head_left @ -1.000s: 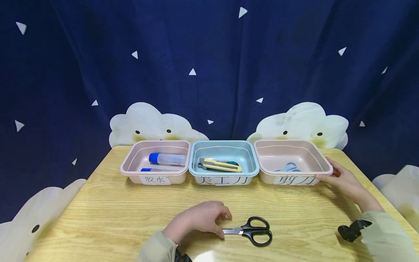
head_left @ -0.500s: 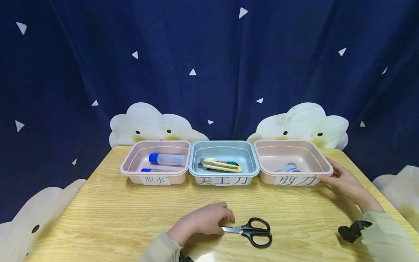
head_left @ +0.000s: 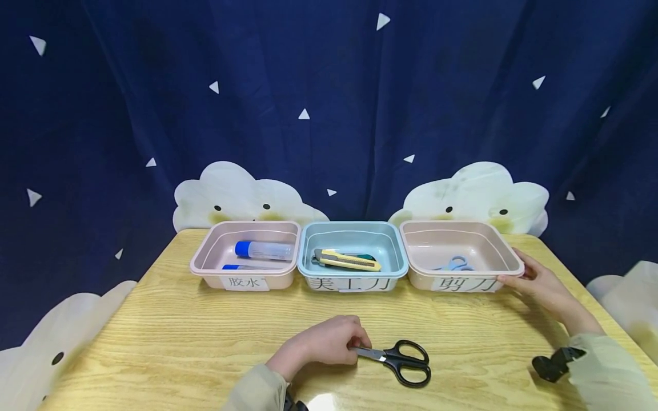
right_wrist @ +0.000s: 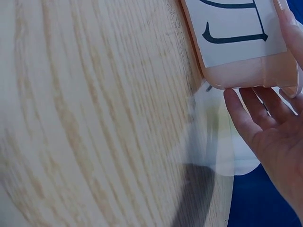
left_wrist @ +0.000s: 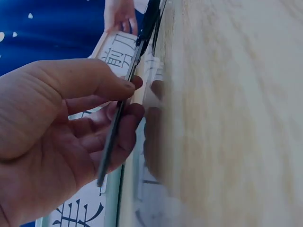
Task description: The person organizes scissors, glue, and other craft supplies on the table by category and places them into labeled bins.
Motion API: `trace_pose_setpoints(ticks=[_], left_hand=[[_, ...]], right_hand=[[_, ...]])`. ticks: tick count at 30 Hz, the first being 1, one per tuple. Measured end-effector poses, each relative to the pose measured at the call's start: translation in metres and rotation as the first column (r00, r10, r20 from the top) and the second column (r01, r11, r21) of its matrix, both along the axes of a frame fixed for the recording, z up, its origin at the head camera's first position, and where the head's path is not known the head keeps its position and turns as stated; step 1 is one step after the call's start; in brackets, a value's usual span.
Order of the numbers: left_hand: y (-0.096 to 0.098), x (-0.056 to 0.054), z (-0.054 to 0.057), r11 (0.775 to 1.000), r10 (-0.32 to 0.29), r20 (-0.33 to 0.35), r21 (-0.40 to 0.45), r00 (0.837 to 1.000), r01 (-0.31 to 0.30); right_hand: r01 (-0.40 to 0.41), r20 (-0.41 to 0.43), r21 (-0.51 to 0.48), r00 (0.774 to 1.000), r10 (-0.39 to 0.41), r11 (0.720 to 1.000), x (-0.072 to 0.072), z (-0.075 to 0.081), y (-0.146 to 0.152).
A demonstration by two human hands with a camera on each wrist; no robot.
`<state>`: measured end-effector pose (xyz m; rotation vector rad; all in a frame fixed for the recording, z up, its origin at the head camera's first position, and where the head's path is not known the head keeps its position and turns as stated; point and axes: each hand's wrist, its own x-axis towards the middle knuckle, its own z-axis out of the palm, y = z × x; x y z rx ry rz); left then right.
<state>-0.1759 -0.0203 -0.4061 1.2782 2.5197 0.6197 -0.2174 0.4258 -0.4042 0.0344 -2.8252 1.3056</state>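
Observation:
My left hand (head_left: 334, 341) pinches the blades of black-handled scissors (head_left: 403, 362) between thumb and fingertips, near the front middle of the table. The handles point right, and in the left wrist view the blade (left_wrist: 113, 137) runs between the thumb and the fingers. At the right, my right hand (head_left: 545, 288) grips the front right corner of a pink plastic basket (head_left: 426, 279), thumb at its front rim and fingers along its side. The right wrist view has those fingers (right_wrist: 244, 111) against the basket's end wall. Light blue scissors (head_left: 456, 264) lie inside this basket.
Left of it stands a blue basket (head_left: 308, 274) with a yellow utility knife (head_left: 349, 261) and another cutter partly hidden. A second pink basket (head_left: 203, 271) at the left holds blue-capped glue bottles (head_left: 264, 250). White labels face front. A dark blue curtain (head_left: 329, 114) hangs behind the wooden table (head_left: 205, 331).
My left fingers have closed on the scissors' blades, and the scissors have turned slightly, blade end now farther from me. The right hand stays at the pink basket.

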Motion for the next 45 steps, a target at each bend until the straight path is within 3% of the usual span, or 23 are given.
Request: trace_pose_setpoints(ticks=[6,14,24,29,34,45], left_hand=[[0.002,-0.001,-0.003,0.996,-0.009,-0.048,0.087,0.999,0.013],[0.011,-0.003,-0.001,0.995,0.013,-0.09,0.103,0.996,-0.004],[0.027,-0.01,0.002,0.969,0.108,-0.182,0.24,0.977,-0.062],[0.039,-0.016,0.005,0.97,0.093,-0.225,0.241,0.97,-0.036],[0.052,-0.028,0.01,0.971,0.083,-0.232,0.239,0.969,-0.026],[0.08,-0.04,0.022,0.95,0.152,-0.156,0.297,0.976,-0.1]], right_hand=[[-0.003,0.009,0.013,1.0,0.002,1.0,-0.001,-0.002,0.001],[0.0,-0.006,0.016,1.0,0.0,1.0,0.001,-0.001,0.0],[0.007,-0.011,0.022,1.0,-0.007,1.0,0.001,-0.001,-0.001],[0.01,-0.025,0.023,1.0,-0.009,1.0,0.001,-0.002,-0.001],[0.008,-0.038,0.021,0.999,-0.007,1.0,0.001,-0.001,-0.001],[0.007,-0.062,-0.006,0.998,-0.007,1.0,0.003,0.0,0.0]])
